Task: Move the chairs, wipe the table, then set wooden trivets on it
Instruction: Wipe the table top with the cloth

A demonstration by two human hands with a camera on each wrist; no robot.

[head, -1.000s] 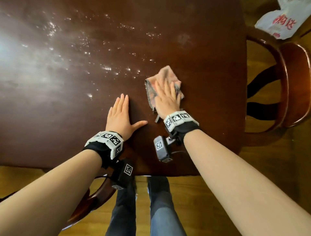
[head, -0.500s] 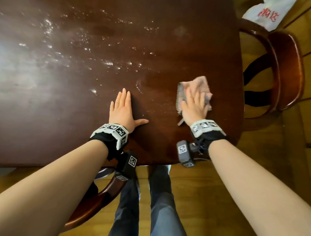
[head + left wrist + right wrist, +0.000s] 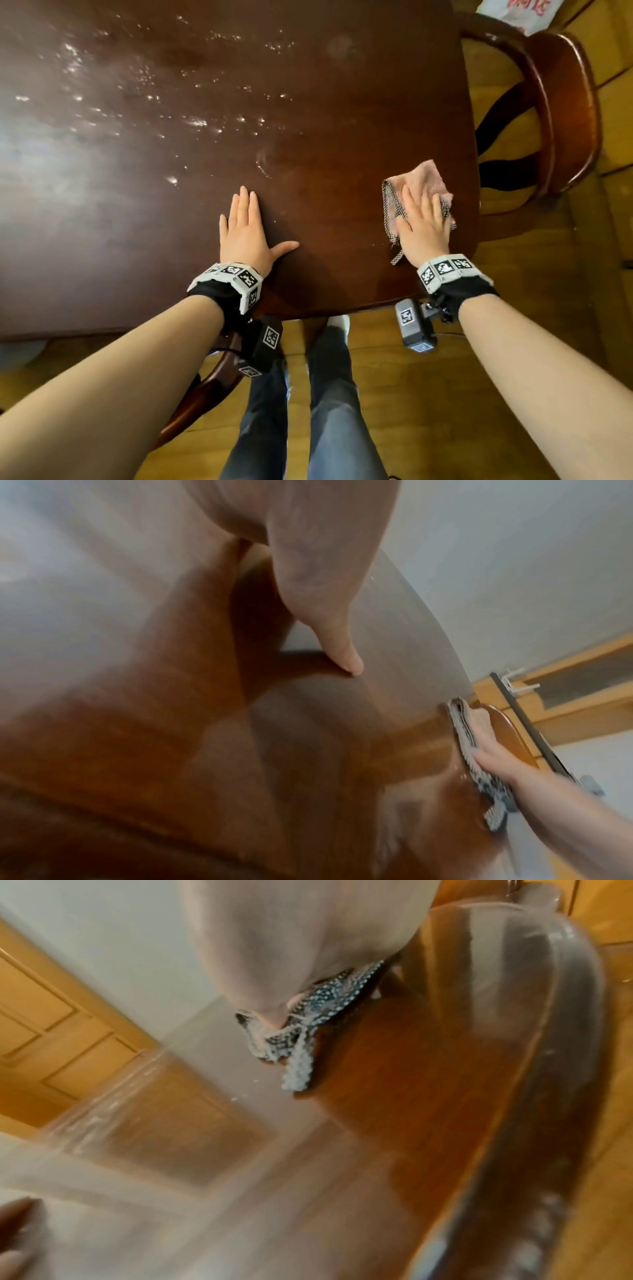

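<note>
Table (image 3: 342, 113) mid-wipe: my right hand (image 3: 423, 226) presses flat on the cloth (image 3: 424, 174), right by the table's edge on that hand's outer side.

My left hand (image 3: 245, 233) lies flat and spread on the wood, holding nothing, well apart from the cloth. I judge the risk is the cloth sliding off that edge if I push further outward, and the wet specks ahead of my left fingertips being missed. I count one table, one cloth, two chairs (image 3: 565, 113), one white bag (image 3: 513, 13) beyond the right hand, and no trivets in view.
</note>
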